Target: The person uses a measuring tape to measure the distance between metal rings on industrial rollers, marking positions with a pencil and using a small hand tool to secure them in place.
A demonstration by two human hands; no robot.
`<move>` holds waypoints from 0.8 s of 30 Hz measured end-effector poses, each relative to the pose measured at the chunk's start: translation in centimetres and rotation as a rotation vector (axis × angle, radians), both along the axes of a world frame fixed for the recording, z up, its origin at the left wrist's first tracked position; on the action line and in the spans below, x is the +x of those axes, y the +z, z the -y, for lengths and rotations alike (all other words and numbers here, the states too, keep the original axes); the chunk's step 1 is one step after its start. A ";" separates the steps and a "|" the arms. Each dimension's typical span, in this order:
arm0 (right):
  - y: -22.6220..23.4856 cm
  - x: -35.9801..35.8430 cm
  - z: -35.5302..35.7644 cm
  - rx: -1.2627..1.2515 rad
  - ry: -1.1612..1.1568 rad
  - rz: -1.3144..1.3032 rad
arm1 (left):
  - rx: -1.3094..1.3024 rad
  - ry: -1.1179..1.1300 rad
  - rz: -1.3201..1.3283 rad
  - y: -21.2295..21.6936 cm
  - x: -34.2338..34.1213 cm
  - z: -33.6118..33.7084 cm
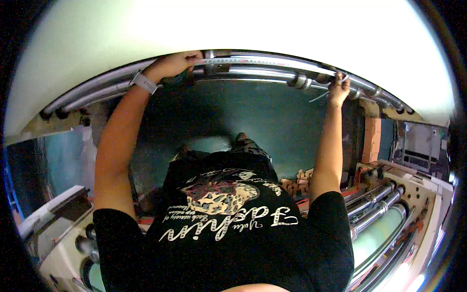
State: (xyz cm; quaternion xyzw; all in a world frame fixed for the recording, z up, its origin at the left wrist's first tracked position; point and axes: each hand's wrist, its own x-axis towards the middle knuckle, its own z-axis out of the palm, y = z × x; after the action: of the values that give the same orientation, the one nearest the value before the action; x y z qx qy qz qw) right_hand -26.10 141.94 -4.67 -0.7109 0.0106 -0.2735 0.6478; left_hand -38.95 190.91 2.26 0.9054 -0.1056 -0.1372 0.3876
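Metal rollers (262,73) run in a curved band across the upper part of the view, under a pale machine panel (243,24), and both hands are up on them. The left hand (175,63), with a grey watch (144,82) on its wrist, is curled over the top bar near the middle of the band, its fingers closed around the bar beside a dark fitting. The right hand (339,87) is closed on a thin L-shaped metal key (321,95), whose free end sticks out to the left below the rollers; its working end sits at a collar (300,80) on one roller. By the look of it the work at this collar is in progress: the key is seated and gripped, and whether the fitting is loose or tight cannot be told. Other collars (377,92) further right along the same rollers are untouched by either hand. Below the arms lies a dark green floor (272,121), with the person's black printed shirt (228,214) filling the lower middle. At the lower right another set of shiny rollers (374,199) sits in a pale frame, close to the right elbow, and a similar machine frame (63,233) stands at the lower left.
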 end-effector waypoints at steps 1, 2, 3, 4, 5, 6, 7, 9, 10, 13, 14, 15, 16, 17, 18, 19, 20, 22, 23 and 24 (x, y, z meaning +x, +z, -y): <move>-0.1 -0.1 0.7 0.061 0.020 -0.045 | -0.005 0.010 -0.031 1.1 -0.1 0.8; -0.3 0.2 1.0 0.032 0.032 -0.032 | -0.015 -0.002 -0.001 0.8 -0.2 0.6; -0.4 0.2 1.5 0.060 0.012 -0.120 | -0.024 -0.014 0.030 0.2 0.0 0.1; -0.1 0.0 0.8 0.058 0.004 -0.113 | -0.026 -0.025 0.055 0.0 0.0 0.0; 0.2 -0.1 0.1 0.055 -0.004 -0.105 | -0.001 -0.022 0.063 -0.1 -0.1 -0.2; 0.5 -0.3 -0.5 0.085 0.043 -0.102 | 0.023 -0.020 0.070 -0.3 -0.2 -0.4; 0.3 -0.2 -0.1 0.080 0.031 -0.092 | 0.043 -0.034 0.082 -0.1 0.0 -0.1; -0.2 -0.1 1.0 0.068 0.003 -0.072 | 0.029 -0.027 0.060 0.1 0.0 0.3; 0.5 -0.5 0.3 0.102 0.015 -0.097 | 0.035 -0.033 0.053 0.3 0.0 0.2; 0.3 0.0 0.5 -0.107 -0.035 -0.121 | -0.006 -0.024 0.022 -0.6 0.2 -0.6; 0.5 -0.2 0.0 -0.061 0.018 -0.083 | -0.027 -0.015 0.008 -1.2 0.3 -1.0; 0.7 -0.4 -0.3 -0.008 0.017 -0.160 | -0.047 0.004 -0.011 -1.8 0.3 -1.3; 0.6 -0.5 -0.7 0.038 0.016 -0.077 | -0.071 0.019 -0.029 -1.9 0.3 -1.2; 0.5 -0.1 -0.9 0.084 0.017 0.007 | -0.093 0.035 -0.046 -2.0 0.5 -1.1; -0.3 0.5 0.2 0.026 -0.022 -0.007 | -0.079 0.003 -0.028 -2.1 0.7 -0.9; -0.3 0.6 0.3 0.025 -0.032 -0.006 | -0.065 -0.023 -0.009 -1.8 0.8 -0.6; -0.4 0.7 0.4 0.023 -0.042 -0.004 | -0.050 -0.049 0.010 -1.6 0.9 -0.4; -0.6 0.9 0.8 0.000 -0.064 0.001 | -0.065 -0.033 -0.005 -1.2 0.9 -0.1; -0.7 0.9 1.0 -0.022 -0.076 0.005 | -0.073 -0.025 -0.012 -1.1 0.9 0.0; -0.8 1.0 1.3 -0.044 -0.090 0.009 | -0.058 -0.037 -0.024 -0.9 0.9 0.0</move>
State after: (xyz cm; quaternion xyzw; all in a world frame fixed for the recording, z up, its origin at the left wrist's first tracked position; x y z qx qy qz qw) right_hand -25.14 140.59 -5.50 -0.7227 0.0334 -0.3058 0.6190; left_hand -38.01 190.86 1.31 0.8900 -0.1215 -0.1521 0.4124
